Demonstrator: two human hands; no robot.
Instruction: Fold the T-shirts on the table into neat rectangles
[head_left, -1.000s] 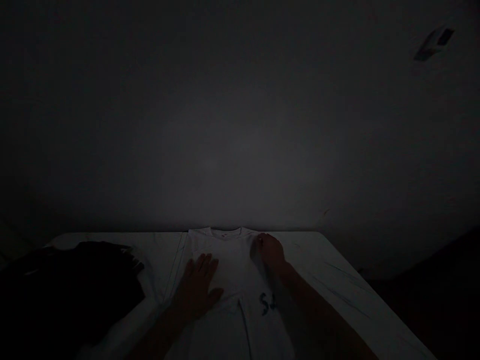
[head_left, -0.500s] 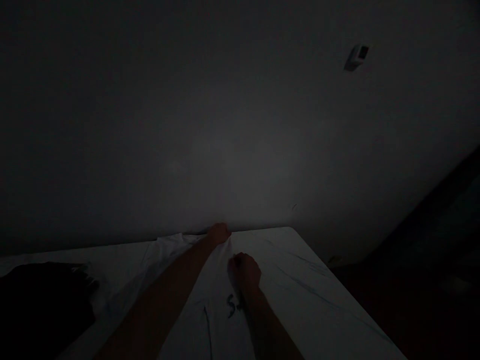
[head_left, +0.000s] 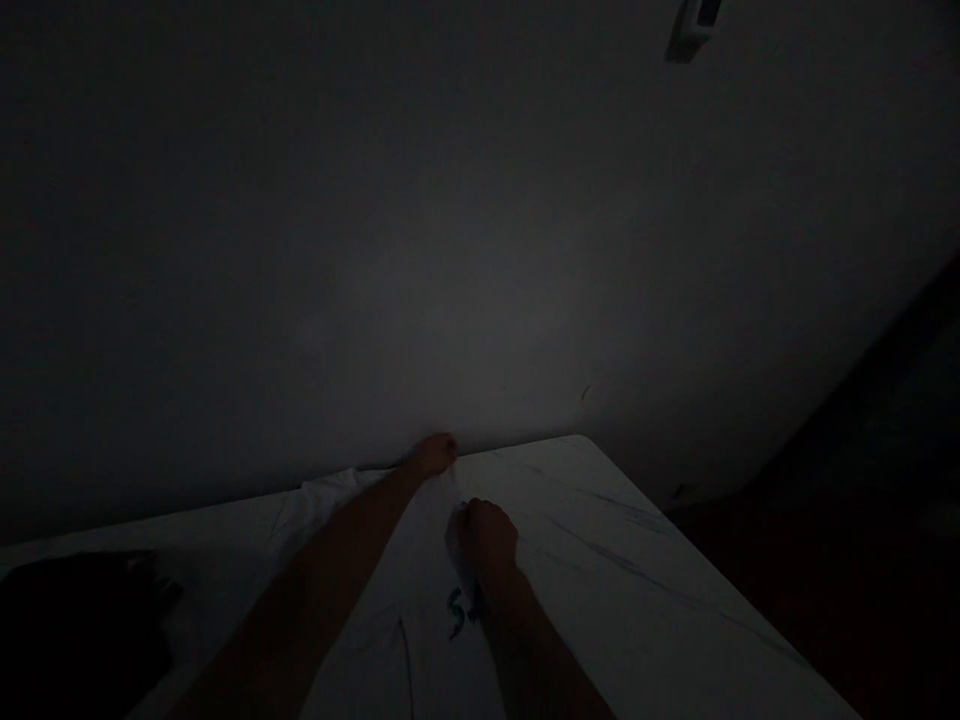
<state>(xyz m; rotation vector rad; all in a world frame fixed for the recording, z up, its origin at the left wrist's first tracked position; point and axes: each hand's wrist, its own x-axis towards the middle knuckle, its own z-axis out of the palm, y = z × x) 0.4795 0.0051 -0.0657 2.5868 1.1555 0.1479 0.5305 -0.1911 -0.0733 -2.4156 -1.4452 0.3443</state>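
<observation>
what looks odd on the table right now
The white T-shirt is rucked up, not lying flat, and gathered at the far table edge by the left hand. The white tabletop shows dark bluish streaks; too dim to identify.

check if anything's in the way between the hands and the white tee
Nothing visible stands in the way. The left hand is at the far end of the white T-shirt, and the right hand is directly on it. The dark pile lies off to the left, clear of both.
</observation>
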